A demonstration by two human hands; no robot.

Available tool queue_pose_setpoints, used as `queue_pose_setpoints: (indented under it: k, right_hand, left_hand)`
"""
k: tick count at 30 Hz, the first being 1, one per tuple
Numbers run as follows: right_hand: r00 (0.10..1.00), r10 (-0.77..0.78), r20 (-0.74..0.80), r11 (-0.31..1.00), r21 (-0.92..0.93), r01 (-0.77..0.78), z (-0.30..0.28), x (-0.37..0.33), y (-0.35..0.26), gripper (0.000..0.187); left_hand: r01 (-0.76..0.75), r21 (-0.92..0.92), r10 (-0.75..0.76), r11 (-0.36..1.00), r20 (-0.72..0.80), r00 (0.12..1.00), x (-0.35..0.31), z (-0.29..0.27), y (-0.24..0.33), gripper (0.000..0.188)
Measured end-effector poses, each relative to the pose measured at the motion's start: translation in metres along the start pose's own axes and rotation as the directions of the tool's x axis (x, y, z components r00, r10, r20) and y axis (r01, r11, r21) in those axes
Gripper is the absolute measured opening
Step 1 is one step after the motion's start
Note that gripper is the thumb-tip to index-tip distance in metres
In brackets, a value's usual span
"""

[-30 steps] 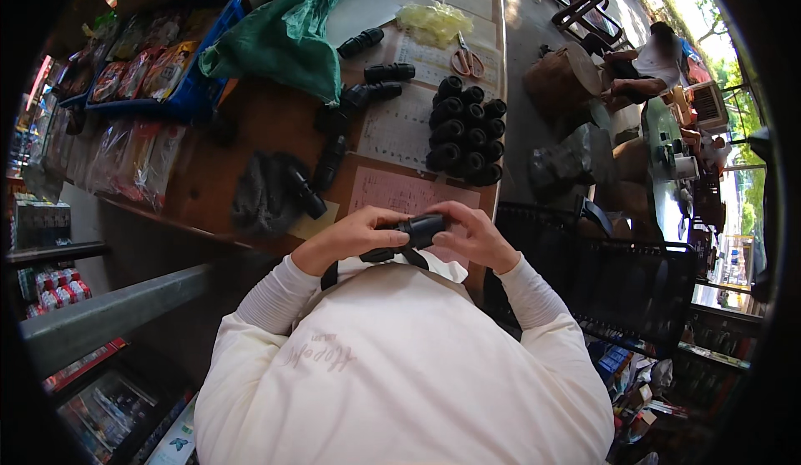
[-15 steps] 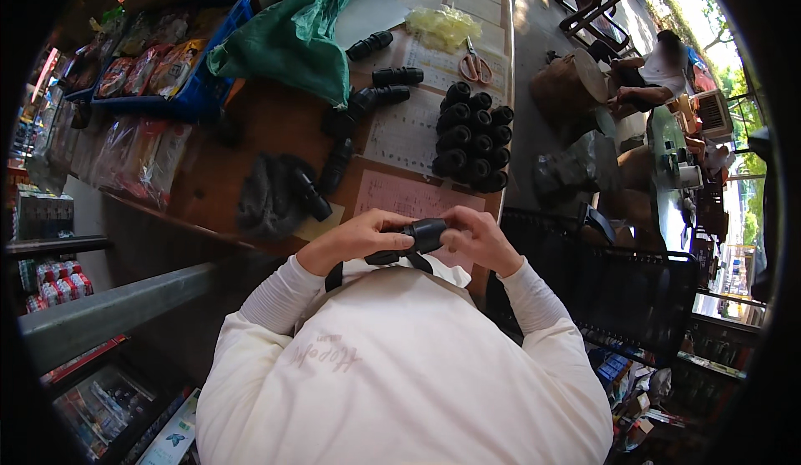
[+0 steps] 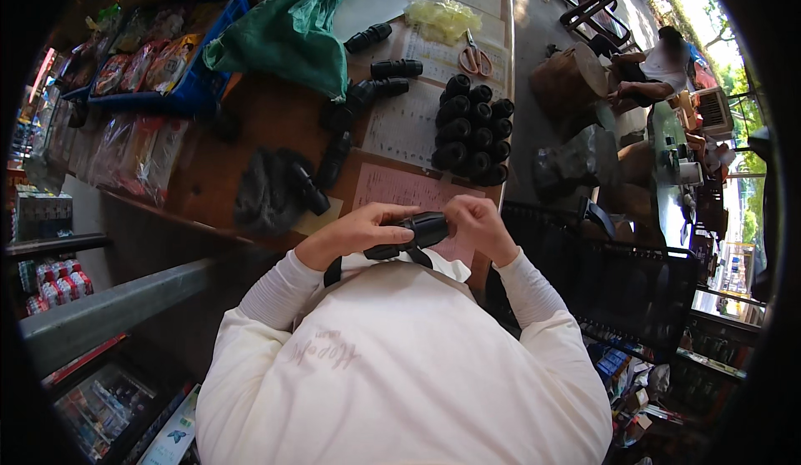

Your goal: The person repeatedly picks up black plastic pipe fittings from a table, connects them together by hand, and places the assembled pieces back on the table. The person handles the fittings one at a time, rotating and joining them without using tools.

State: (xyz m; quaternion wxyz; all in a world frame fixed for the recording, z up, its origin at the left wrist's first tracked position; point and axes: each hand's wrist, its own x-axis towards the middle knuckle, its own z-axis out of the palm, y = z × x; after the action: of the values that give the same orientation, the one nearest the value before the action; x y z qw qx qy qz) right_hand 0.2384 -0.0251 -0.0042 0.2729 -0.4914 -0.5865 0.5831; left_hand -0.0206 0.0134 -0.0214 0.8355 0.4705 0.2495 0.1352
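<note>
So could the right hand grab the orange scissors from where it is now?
Probably not at once. The right hand is gripping the black roll with the left hand, and the scissors lie far across the table, beyond the stacked black rolls.

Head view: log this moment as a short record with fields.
left hand: grips one end of a black cylindrical part
right hand: fingers on its other end
stack: finished-looking black cylinders grouped on the paper-covered wooden table
loose parts: several more black cylinders near a green cloth
tool: orange-handled scissors
</note>
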Motion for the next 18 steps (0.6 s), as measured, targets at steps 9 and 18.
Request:
queue_pose_setpoints:
  k: [9, 18]
  right_hand:
    - [1.000, 0.008, -0.021, 0.999, 0.037, -0.008, 0.006, 0.002, -0.007, 0.039]
    - [0.997, 0.009, -0.072, 0.996, 0.092, -0.002, 0.027, 0.008, -0.006, 0.038]
  left_hand:
    - [-0.001, -0.051, 0.003, 0.999, 0.035, 0.999, 0.000, -0.003, 0.001, 0.059]
    - [-0.074, 0.259, 0.123, 0.963, -0.180, 0.976, 0.001, 0.003, -0.008, 0.072]
